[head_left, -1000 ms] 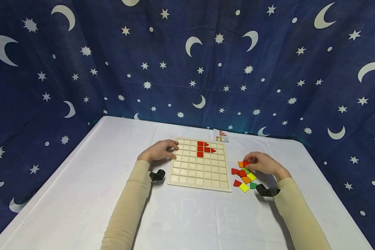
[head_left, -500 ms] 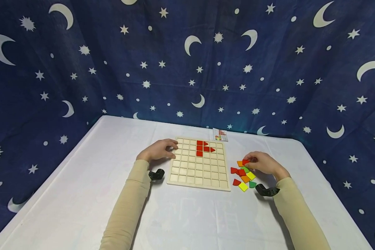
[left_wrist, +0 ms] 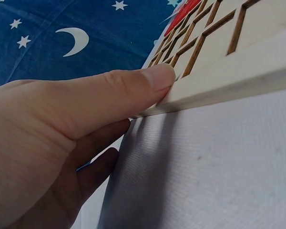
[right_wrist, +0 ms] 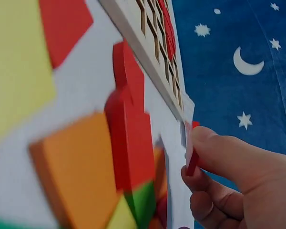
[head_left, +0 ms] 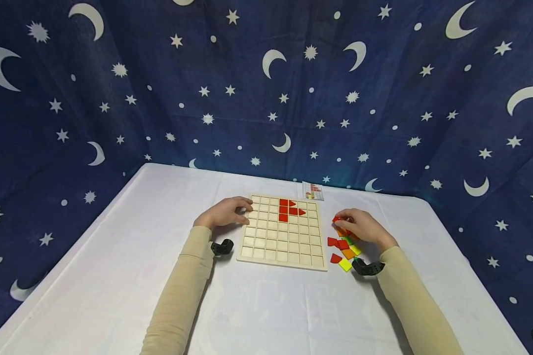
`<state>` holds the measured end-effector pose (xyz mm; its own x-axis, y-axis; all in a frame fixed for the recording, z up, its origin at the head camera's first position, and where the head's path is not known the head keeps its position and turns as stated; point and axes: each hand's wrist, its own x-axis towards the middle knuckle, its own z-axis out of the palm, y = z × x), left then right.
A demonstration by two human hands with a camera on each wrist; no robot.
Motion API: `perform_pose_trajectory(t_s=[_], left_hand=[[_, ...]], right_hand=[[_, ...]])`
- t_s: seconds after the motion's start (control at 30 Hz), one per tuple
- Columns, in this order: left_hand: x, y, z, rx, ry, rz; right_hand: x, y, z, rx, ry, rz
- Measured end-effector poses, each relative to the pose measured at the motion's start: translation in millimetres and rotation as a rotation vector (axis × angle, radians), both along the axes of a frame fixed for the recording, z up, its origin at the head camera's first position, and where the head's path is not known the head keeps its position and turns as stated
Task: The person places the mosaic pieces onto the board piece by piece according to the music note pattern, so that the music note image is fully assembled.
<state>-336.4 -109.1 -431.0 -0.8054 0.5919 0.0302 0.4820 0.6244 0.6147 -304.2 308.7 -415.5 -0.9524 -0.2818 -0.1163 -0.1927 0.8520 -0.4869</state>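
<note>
A wooden grid board (head_left: 271,241) lies on the table, with several red tiles (head_left: 284,210) set in its upper cells. My left hand (head_left: 224,213) rests at the board's left edge. In the left wrist view its thumb (left_wrist: 159,76) touches the top of the pale rim, and the other fingers lie lower beside it. Right of the board, my right hand (head_left: 360,226) pinches a red tile (right_wrist: 193,155) between thumb and fingers, raised above a loose pile. That pile has red, orange (head_left: 348,254), yellow (head_left: 345,265) and green tiles, partly covered by the hand.
A small printed card (head_left: 313,191) with a coloured grid pattern stands behind the board's far right corner. White cloth covers the table (head_left: 257,315). A dark blue curtain (head_left: 235,128) with moons and stars closes off the back and sides.
My right hand has moved slightly left and away from me with the red tile, off the upper end of the pile. The left hand and the board stay where they were.
</note>
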Motion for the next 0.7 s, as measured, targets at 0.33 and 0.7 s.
perform_pose_trajectory(t_s=[0.33,0.7], left_hand=[[0.2,-0.8,-1.4,0.0,-0.009,0.005],[-1.7,-1.1,-2.4,-0.001,0.004,-0.004]], right_hand=[[-9.8,-34,-0.8,-0.015,0.091,0.094],[-14.3,-73,2.3,-0.016,0.13,0.228]])
